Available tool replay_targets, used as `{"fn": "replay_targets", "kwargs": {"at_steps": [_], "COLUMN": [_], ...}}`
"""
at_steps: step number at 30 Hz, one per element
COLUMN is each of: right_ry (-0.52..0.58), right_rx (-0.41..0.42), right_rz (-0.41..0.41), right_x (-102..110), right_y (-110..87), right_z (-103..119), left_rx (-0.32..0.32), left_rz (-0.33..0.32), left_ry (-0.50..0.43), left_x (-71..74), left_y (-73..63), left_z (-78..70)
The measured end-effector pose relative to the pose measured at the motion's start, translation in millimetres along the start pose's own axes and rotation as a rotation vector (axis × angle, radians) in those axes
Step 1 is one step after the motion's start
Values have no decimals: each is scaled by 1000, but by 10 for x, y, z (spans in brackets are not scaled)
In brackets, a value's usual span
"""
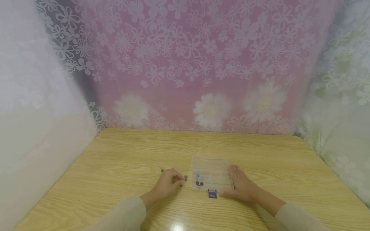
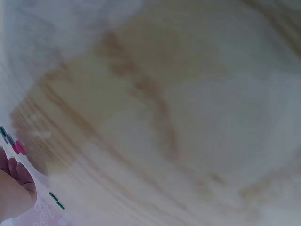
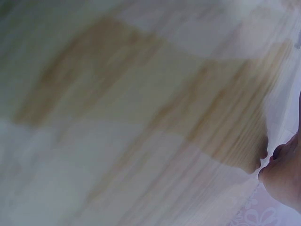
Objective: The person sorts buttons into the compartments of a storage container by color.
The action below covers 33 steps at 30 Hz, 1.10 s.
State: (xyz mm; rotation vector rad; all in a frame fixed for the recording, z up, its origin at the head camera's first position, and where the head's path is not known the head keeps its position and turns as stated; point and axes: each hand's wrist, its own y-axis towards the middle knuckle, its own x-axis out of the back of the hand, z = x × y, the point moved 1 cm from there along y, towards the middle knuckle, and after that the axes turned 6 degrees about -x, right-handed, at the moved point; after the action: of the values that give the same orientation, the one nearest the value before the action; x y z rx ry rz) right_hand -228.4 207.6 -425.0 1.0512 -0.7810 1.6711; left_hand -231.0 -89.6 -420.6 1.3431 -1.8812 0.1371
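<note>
A clear plastic box (image 1: 212, 171) with inner compartments sits on the wooden table. Inside its left part lie dark round discs (image 1: 201, 184) and small blue pieces (image 1: 198, 175). At its front edge a purple-blue latch (image 1: 212, 194) sticks out toward me. My right hand (image 1: 244, 186) rests along the box's right side, fingers extended and thumb by the front corner. Left of the box, my left hand (image 1: 169, 183) bends its thumb and fingers down close to small dark discs (image 1: 186, 178). I cannot tell whether a disc is between those fingertips.
A small green disc (image 1: 162, 170) lies behind my left hand. Green pieces (image 2: 57, 200) and a red piece (image 2: 19, 147) show near that hand in the left wrist view. The wooden table (image 1: 130, 150) meets a pink flowered curtain (image 1: 185, 64) at its back edge.
</note>
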Motion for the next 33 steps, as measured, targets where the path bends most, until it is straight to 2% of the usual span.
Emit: {"fn": "replay_targets", "kwargs": {"at_steps": [13, 23, 33], "right_ry": [-5, -6, -4], "right_rx": [-3, -6, 2], "right_rz": [-2, -2, -10], "right_x": [-10, -9, -10], "right_y": [9, 9, 8], "right_z": [-10, -12, -8], "left_rx": [50, 92, 68], "left_rz": [40, 57, 73], "left_ry": [10, 13, 20], "left_x": [-14, 3, -2], "left_y": [-1, -19, -16], "left_z": [76, 73, 77]}}
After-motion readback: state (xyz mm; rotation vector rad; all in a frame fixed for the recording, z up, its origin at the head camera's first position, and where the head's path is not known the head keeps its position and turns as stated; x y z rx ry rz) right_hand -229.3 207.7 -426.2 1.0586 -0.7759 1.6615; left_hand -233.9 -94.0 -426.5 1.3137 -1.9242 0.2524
